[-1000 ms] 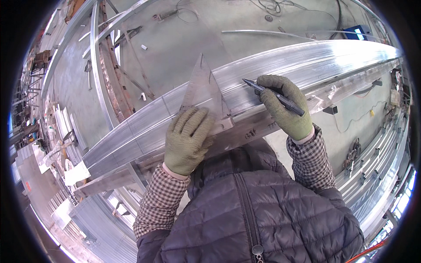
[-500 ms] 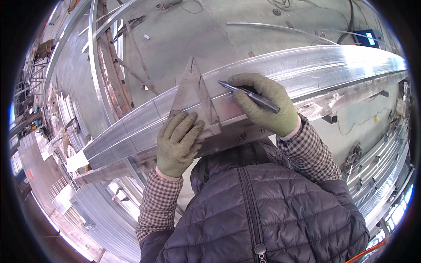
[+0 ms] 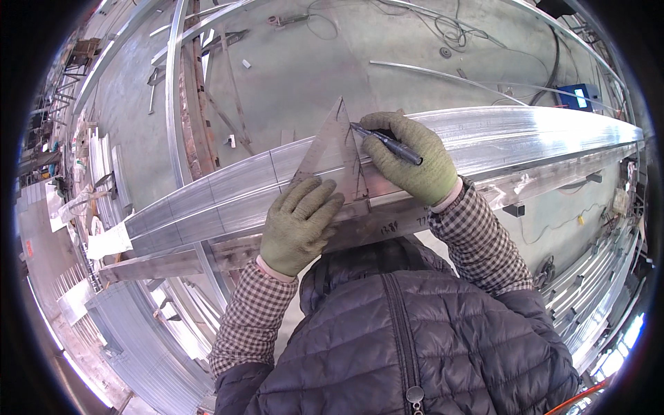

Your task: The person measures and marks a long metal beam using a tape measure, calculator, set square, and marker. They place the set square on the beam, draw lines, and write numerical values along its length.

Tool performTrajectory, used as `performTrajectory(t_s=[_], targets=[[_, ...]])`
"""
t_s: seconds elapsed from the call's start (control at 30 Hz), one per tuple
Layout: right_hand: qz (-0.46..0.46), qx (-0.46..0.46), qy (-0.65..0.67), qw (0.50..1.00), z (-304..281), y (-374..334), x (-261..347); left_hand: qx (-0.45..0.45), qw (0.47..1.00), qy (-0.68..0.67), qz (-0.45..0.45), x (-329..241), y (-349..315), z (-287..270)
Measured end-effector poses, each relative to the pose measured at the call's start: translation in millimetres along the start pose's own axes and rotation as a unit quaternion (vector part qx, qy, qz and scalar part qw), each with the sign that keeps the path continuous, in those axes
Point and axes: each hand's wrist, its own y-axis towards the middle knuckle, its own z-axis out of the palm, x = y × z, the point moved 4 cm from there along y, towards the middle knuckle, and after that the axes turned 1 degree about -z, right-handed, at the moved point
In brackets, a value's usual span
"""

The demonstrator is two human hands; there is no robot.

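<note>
1. I see the translucent set square (image 3: pixel 351 162) lying across a long, silvery metal profile (image 3: pixel 498 135), its pointed end reaching past the profile's far edge.
2. The gloved left hand (image 3: pixel 299 225) lies over the square's lower left corner, fingers spread lightly; I can't tell whether it is closed on it, since the thumb is hidden.
3. The gloved right hand (image 3: pixel 416 159) grips a dark marker pen (image 3: pixel 403 151), its tip beside the square's right edge; I can't make out whether it touches.
4. The profile's surface is shiny and ridged lengthwise, glaring white toward the right, with thin dark lines (image 3: pixel 273 166) crossing it left of the square.
5. Below it runs a scuffed grey beam (image 3: pixel 408 223) bearing dark handwriting; white paper (image 3: pixel 111 242) sits at the left end.
6. Around me spreads a pale grey floor (image 3: pixel 297 83), with loose cables (image 3: pixel 453 31) and a blue box (image 3: pixel 573 97) with a lit panel beyond; stacked profiles (image 3: pixel 142 339) lie lower left.
</note>
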Motion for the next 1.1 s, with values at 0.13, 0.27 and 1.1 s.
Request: performTrajectory(t_s=[0.13, 0.27, 1.1], targets=[[-0.009, 0.01, -0.039, 0.999, -2, -6, 7, -0.012, 1.0, -0.01, 0.011, 2, 0, 1], [0.024, 0.049, -0.042, 0.998, -4, -21, 12, -0.017, 1.0, -0.013, 0.016, 2, -1, 3], [0.119, -0.092, 0.074, 0.986, -101, -113, -33, -0.032, 0.997, 0.005, 0.072, -31, 38, 36]])
